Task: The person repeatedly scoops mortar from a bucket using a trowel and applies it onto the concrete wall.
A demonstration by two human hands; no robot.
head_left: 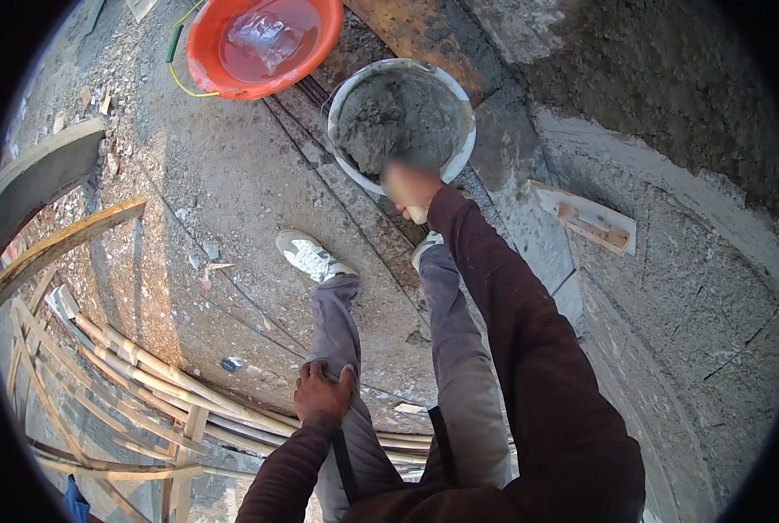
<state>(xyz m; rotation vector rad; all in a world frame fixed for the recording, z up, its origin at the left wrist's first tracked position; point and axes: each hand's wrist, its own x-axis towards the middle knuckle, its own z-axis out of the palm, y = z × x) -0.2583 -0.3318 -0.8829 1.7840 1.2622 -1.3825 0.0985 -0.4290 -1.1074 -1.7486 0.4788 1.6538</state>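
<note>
My right hand (409,186), partly blurred, is closed at the near rim of a white bucket (469,139) holding wet grey mortar (407,118). Out of its lower side sticks the pale wooden handle of what looks like a trowel (418,213); the blade cannot be seen. My left hand (322,394) lies on my left leg near the knee, fingers apart, with nothing in it. To the right of the bucket, a plastering float (585,218) with a wooden grip lies on the grey surface.
An orange bucket (202,52) of cloudy water, with a clear plastic-looking piece inside, stands beyond my left foot. Bamboo poles (180,379) and wooden slats (67,227) line the left and near side. A rough cement surface (703,261) rises along the right.
</note>
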